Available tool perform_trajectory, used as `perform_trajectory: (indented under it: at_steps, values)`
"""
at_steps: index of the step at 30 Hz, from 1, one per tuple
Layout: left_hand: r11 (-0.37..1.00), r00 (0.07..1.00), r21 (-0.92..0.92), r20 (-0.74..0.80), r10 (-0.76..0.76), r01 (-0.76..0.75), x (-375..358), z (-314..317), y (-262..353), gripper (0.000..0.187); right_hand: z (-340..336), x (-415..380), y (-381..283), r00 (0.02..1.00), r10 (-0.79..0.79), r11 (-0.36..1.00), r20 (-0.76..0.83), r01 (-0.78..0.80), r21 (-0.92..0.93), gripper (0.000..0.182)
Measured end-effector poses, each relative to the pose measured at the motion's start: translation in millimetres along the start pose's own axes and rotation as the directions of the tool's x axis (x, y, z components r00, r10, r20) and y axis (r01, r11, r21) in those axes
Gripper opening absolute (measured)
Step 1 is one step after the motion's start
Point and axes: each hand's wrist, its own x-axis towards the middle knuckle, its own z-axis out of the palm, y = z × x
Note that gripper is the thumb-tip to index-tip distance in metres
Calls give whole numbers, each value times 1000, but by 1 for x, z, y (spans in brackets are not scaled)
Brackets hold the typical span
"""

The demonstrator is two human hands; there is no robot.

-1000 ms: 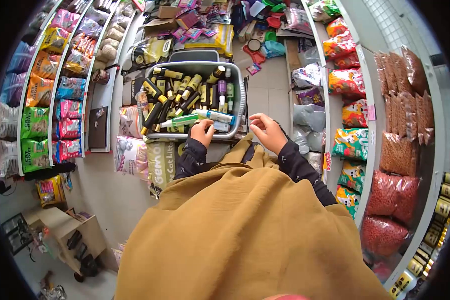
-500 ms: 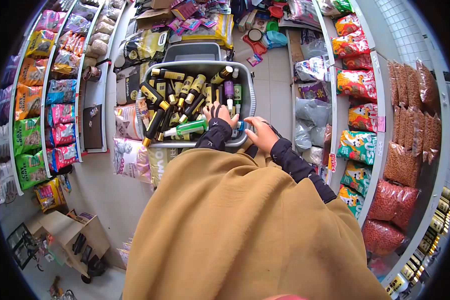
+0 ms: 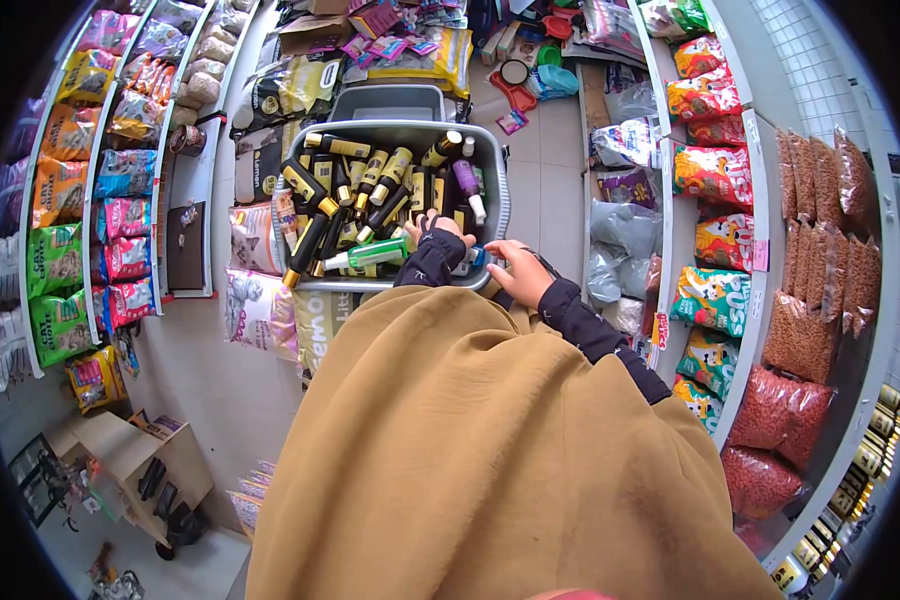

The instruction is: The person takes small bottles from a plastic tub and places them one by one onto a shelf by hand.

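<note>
A grey plastic tub [image 3: 502, 190] holds a jumble of black and gold bottles [image 3: 367, 175]. My left hand [image 3: 438, 228] is low among the bottles at the near side, its fingers partly hidden but looking apart. Close to it lies a bottle of green liquid [image 3: 372, 253] with a white cap. A purple bottle [image 3: 465, 180] with a white top leans at the right end of the tub. My right hand [image 3: 520, 272] rests by the near right corner of the rim, fingers spread, beside something blue [image 3: 477, 255] inside the tub.
Behind the tub stands a second grey tub [image 3: 385, 102]. Shelves of pet food bags [image 3: 712, 175] line the right, with more bags [image 3: 60, 190] on the left. A cat-picture bag [image 3: 257, 310] lies against the tub's near left. Floor tiles [image 3: 545, 175] show to the right.
My left hand has sunk a little lower among the bottles, its fingers less stretched. The purple bottle has tipped, its white top now toward me. My right hand has barely moved.
</note>
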Motion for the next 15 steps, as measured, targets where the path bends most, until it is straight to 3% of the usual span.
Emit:
perform_trajectory:
  at_steps: [2,5,10,11,13,14,15]
  values:
    - [1000,1000,-6,-23,3,-3,4,12,1,54,-1,-4,1,1000,-3,1000,-13,3,16,30]
    - [993,977,-112,-214,-3,-22,8,23,0,54,-3,-9,1,1000,7,999,-30,-6,34,30]
    - [962,977,-233,-191,97,-142,9,16,-16,51,-13,-15,5,995,7,998,-100,-1,61,29]
    - [867,944,-407,-274,184,-287,8,16,-23,48,-16,-16,5,993,8,998,-114,-1,62,29]
    - [530,838,-652,-465,285,-542,2,18,-33,43,-24,-17,0,990,67,985,-125,-46,165,28]
    - [533,834,-644,-469,292,-549,-8,10,-32,43,-27,-17,-2,988,93,974,-126,-64,217,28]
    - [438,797,-666,-506,329,-604,-19,1,-32,40,-29,-17,-4,987,91,974,-136,-59,220,28]
